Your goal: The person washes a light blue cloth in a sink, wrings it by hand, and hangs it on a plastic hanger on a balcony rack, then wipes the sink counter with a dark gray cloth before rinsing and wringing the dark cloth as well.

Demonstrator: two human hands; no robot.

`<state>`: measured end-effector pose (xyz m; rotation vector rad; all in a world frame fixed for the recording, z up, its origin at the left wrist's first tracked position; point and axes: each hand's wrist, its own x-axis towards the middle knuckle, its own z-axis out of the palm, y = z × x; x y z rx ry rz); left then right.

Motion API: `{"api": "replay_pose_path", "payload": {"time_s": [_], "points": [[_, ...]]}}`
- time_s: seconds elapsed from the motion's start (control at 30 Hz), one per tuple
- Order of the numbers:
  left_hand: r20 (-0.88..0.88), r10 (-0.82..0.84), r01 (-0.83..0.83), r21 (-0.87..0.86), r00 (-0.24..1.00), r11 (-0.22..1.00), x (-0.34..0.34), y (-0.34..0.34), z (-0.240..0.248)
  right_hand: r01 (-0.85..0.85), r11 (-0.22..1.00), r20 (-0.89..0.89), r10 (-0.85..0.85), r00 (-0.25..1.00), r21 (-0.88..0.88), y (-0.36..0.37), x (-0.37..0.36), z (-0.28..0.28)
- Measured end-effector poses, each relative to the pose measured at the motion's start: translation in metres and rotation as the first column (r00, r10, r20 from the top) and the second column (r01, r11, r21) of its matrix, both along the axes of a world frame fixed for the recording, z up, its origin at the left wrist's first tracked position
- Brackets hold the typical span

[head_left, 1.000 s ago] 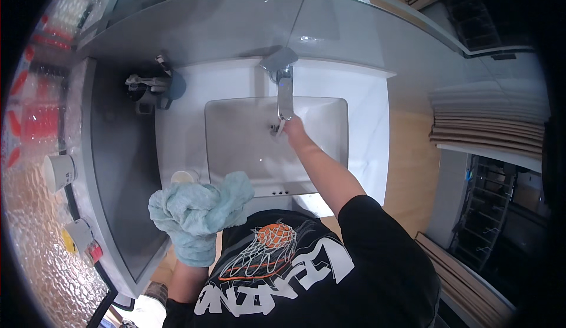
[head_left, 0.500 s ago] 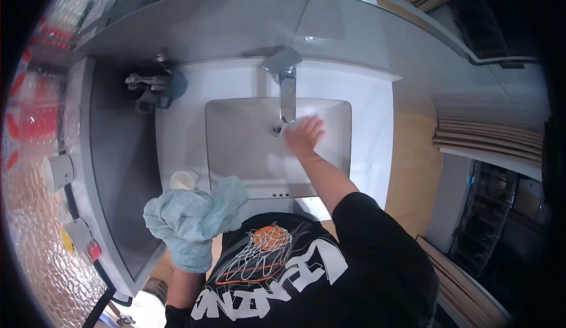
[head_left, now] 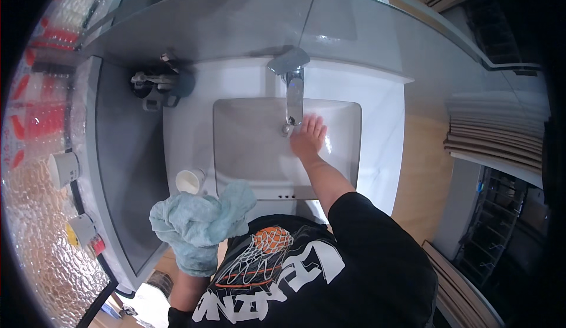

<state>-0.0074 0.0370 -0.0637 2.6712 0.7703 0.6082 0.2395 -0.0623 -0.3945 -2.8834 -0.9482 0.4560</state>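
My right hand point(head_left: 309, 137) hovers flat, fingers apart, over the white sink basin point(head_left: 247, 145), just right of the spout of the chrome tap point(head_left: 293, 92). It holds nothing. My left hand is buried under a crumpled pale-green towel point(head_left: 197, 225), which it grips at the counter's front edge, left of my chest. The hand itself is hidden by the cloth. A small white cup point(head_left: 190, 181) stands on the counter just behind the towel.
A white countertop point(head_left: 377, 116) surrounds the basin. A dark holder with toiletries point(head_left: 159, 86) sits at the back left. Grey wall shelves at left carry small containers point(head_left: 62, 169). A mirror lies behind the tap. Folded slats point(head_left: 495, 127) stack at right over a wooden floor.
My right hand has drawn back from the tap spout and spread open over the basin. The towel in my left hand shifted slightly.
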Motion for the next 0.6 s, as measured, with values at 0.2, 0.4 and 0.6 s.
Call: {"api": "replay_pose_path", "payload": {"time_s": [0.2,0.4,0.6], "points": [[-0.020,-0.011,0.011,-0.002,1.000,1.000,0.002,0.001,-0.004,-0.566,0.724,-0.076,0.639,0.765,0.395,0.045,-0.047,0.004],[-0.094,0.055,-0.050,0.057,0.994,0.997,0.000,0.005,-0.005,-0.059,0.977,-0.254,0.111,0.961,0.204,0.007,-0.012,0.016],[-0.119,0.098,-0.099,0.001,0.988,0.995,0.008,0.007,0.003,-0.158,0.973,0.163,0.131,0.978,0.167,0.019,-0.030,-0.022]]}}
